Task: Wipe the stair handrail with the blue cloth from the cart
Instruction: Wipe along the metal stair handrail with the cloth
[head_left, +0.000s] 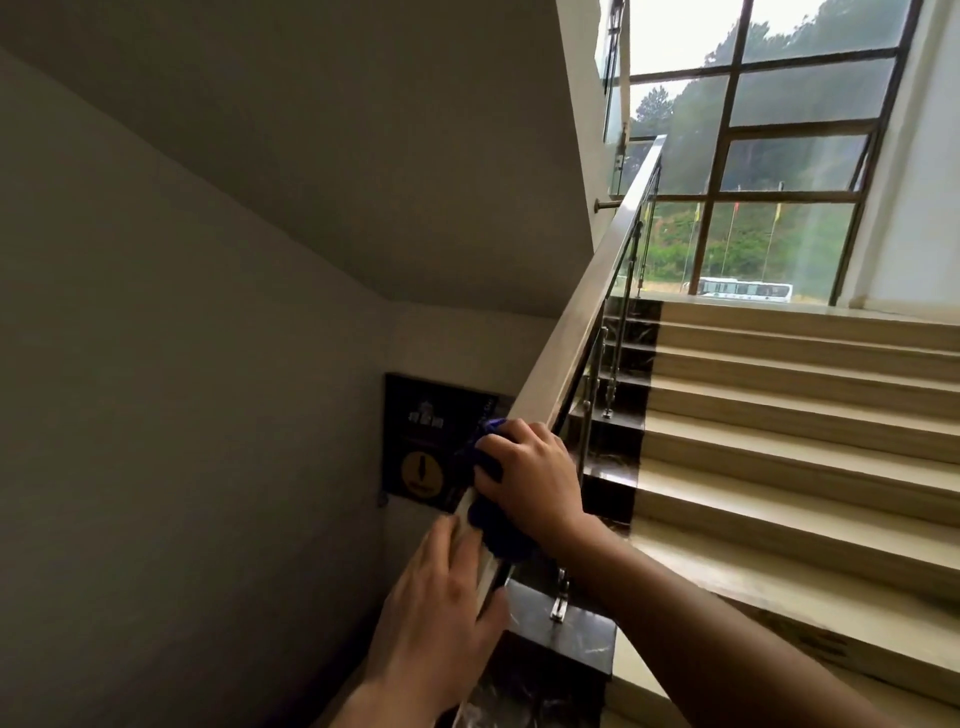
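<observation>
Dim stairwell, this: a grey wall (182, 364) closes in on one side and pale steps (805, 441) climb on the other, with the handrail (587, 312) slanting up between them.

Nearest to me, the person's left hand (441, 613) sits low on the rail. Its fingers lie over the top and far side and its thumb is on the stair side, so the rail runs through the clasp. It is blurred, so I cannot say how tight that hold is. I take it as a steadying grip below the part being cleaned.

Just above it, with a short bare stretch of rail between the two, the right hand (524, 478) comes in from the stair side, forearm stretched out and wrist bent over the rail. Its fingers are curled down over the blue cloth (501, 543), bunching it round the rail. Dark blue folds show below the heel of the hand and again past the fingertips. Wrapping it that way would, I judge, let one pass clean the top and both flanks together. The cart is nowhere in sight.

Behind the hands a dark sign (421, 447) hangs on the wall. Metal balusters (615, 358) stand along the black stone edge (561, 629) of the flight. Most of the rail runs on uncovered towards the landing, so I judge the wiping to be near its lower end. Furthest off, a tall window (753, 156) shows trees and a white bus (743, 289).
</observation>
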